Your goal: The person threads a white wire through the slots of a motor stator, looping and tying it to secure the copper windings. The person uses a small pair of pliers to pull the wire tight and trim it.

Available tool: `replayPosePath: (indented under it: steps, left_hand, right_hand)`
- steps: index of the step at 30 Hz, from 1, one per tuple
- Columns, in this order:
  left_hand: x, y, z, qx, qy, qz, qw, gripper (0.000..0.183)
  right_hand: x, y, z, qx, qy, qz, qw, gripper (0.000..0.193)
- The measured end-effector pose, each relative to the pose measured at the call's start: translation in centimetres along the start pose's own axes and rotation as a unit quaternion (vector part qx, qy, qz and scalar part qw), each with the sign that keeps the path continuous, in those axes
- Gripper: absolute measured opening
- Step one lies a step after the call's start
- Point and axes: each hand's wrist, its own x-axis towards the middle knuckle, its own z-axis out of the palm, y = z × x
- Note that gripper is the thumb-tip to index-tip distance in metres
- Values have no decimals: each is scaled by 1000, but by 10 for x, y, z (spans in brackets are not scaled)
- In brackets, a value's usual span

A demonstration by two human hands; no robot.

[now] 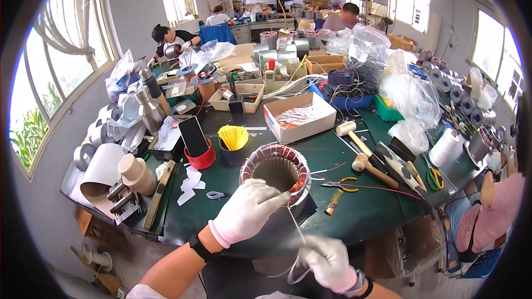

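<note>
A motor stator (275, 152) stands upright on the green table in front of me, its copper windings bound with white lacing around the top ring. My left hand (252, 207), in a white glove, lies over the near left rim, fingers bent and closed on the winding edge. A white lacing cord (295, 221) runs taut from the near right of the ring down to my right hand (326, 260). That gloved hand, smeared by motion, is closed on the cord, low and right of the stator. A loose loop of cord hangs beside it.
Pliers (339, 184) and an orange-banded knife-like tool (334, 202) lie right of the stator, with mallets (357, 138) beyond. A white box (299, 116), a cup of yellow strips (233, 138) and a phone in a red holder (200, 155) stand behind. Co-workers sit nearby.
</note>
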Motion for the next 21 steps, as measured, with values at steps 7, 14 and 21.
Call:
replayPosePath:
  steps: [7,14,21]
  left_hand:
    - [-10,-7,-5,57,-17,0,998,38]
    - [-13,-24,0,27,34,32,999,42]
    - [7,8,-8,-20,33,-97,995,40]
  right_hand:
    - [74,-2,12,93,-8,-131,987,27]
    - [60,-13,19,48,41,-114,991,24]
    - [51,17,13,19,35,-48,998,27]
